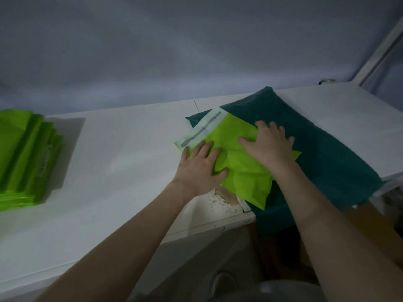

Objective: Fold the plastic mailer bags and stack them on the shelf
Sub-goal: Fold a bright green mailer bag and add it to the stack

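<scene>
A lime green mailer bag (pixel 234 159) lies creased on the white shelf (pixel 122 162), partly on top of a dark teal mailer (pixel 322 153). Its pale adhesive flap with a grey strip points to the far left. My left hand (pixel 201 168) presses flat on the bag's left edge, fingers spread. My right hand (pixel 269 143) lies flat on the bag's right part, fingers straight. At the far left of the shelf sits a stack of folded green mailers (pixel 26 160).
The shelf's front edge shows chipped paint (pixel 224 200) just below the green bag. The teal mailer hangs over the front edge at the right. A grey wall rises behind the shelf. A white post (pixel 381 49) stands at the far right.
</scene>
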Available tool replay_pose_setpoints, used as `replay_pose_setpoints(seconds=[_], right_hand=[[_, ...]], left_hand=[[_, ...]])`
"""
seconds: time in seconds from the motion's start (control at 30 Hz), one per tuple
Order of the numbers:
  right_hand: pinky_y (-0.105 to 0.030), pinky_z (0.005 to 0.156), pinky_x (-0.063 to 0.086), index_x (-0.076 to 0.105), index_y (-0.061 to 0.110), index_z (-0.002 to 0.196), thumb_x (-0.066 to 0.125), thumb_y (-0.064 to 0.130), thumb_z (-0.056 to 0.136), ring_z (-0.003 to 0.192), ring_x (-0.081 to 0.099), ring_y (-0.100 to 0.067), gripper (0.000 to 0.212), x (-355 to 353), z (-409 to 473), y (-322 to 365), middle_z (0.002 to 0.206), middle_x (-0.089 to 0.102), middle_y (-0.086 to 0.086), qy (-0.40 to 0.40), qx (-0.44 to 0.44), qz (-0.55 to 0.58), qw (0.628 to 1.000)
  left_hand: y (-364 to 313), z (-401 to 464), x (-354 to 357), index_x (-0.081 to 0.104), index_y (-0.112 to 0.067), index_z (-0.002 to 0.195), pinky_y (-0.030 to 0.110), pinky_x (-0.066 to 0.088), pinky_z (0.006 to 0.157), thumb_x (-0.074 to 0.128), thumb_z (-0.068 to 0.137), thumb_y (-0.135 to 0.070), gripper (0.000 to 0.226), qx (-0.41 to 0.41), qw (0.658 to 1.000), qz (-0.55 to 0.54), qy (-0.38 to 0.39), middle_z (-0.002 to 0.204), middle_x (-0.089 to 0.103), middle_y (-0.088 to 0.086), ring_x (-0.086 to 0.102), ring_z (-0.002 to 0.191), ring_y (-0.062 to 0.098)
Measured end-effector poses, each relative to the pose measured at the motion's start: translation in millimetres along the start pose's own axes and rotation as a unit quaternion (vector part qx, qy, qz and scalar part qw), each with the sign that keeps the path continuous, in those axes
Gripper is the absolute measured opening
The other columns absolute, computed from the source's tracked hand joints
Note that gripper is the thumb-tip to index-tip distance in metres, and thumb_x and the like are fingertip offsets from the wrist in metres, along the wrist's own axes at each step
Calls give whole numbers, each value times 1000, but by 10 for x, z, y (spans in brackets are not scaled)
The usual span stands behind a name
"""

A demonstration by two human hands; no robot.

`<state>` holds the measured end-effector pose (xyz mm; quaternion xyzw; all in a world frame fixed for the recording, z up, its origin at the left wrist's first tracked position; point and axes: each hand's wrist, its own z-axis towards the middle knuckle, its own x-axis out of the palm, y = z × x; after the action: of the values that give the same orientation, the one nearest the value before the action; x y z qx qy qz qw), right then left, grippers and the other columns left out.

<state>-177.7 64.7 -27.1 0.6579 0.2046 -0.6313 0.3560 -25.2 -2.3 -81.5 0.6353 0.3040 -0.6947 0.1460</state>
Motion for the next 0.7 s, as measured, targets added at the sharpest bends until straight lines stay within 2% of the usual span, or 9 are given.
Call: replay_pose_setpoints(seconds=[0.1, 0.17, 0.2, 0.27, 0.4, 0.5, 0.57, 0.63, 0.7], right_hand=[[-45, 96, 37, 51, 8, 116, 56, 39, 84, 114, 49, -32, 45, 11, 16, 49, 116, 55, -13, 7, 14, 70, 997], [-35, 77, 44, 54, 6, 95, 61, 29, 80, 96, 58, -30, 29, 26, 8, 85, 96, 59, -12, 26, 33, 182, 982], [-31, 67, 42, 56, 2, 90, 62, 24, 78, 90, 61, -29, 25, 22, 0, 109, 90, 60, -15, 38, 45, 236, 970], [-28, 60, 39, 62, -8, 94, 64, 17, 78, 82, 63, -30, 29, -4, -29, 166, 92, 65, -22, 59, 59, 306, 948], [-26, 62, 41, 56, 1, 107, 62, 11, 80, 79, 53, -18, 30, 0, -99, 337, 102, 60, -13, 81, 33, 352, 932], [-27, 62, 42, 50, 8, 101, 63, 8, 79, 77, 53, -17, 26, 28, -133, 518, 98, 55, -9, 79, 7, 393, 916], [-35, 75, 50, 50, 14, 93, 67, 7, 76, 87, 60, -23, 26, 31, -146, 641, 103, 60, -12, 77, 9, 446, 892], [-43, 84, 52, 49, 21, 86, 70, 5, 73, 93, 62, -27, 29, 3, -172, 774, 105, 62, -13, 76, 15, 497, 864], [-44, 86, 52, 51, 19, 92, 70, 3, 73, 95, 63, -27, 32, -5, -193, 896, 107, 62, -12, 77, 20, 546, 834]], left_hand=[[101, -25, -34, 20, -28, 148, 44, 0, 116, 34, 93, -53, 61, -28, 1000, -7, -14, 158, 9, -2, 5, 145, 17], [195, -49, -50, 22, -26, 147, 43, 3, 116, 36, 94, -50, 60, -50, 998, -7, -31, 157, 12, 0, 8, 144, 18], [251, -65, -62, 23, -25, 147, 43, 4, 116, 37, 94, -48, 59, -62, 997, -6, -40, 156, 13, 1, 10, 144, 19], [376, -96, -80, 23, -22, 145, 42, 7, 115, 39, 93, -45, 59, -86, 995, -1, -54, 155, 15, 4, 13, 143, 20], [577, -175, -137, 27, -14, 141, 39, 18, 112, 45, 90, -44, 61, -133, 987, -3, -90, 149, 26, 8, 23, 139, 23], [675, -230, -252, 31, -10, 139, 38, 25, 108, 45, 92, -44, 60, -164, 979, -42, -114, 145, 31, 9, 29, 135, 25], [731, -254, -349, 31, -6, 141, 39, 27, 106, 45, 93, -44, 62, -196, 965, -116, -129, 143, 33, 13, 31, 133, 29], [811, -276, -465, 29, -4, 142, 39, 29, 109, 47, 93, -46, 68, -235, 932, -236, -143, 141, 36, 17, 34, 131, 31], [907, -304, -571, 31, -5, 142, 37, 33, 108, 50, 90, -52, 73, -274, 875, -376, -131, 139, 44, 14, 43, 128, 28]])
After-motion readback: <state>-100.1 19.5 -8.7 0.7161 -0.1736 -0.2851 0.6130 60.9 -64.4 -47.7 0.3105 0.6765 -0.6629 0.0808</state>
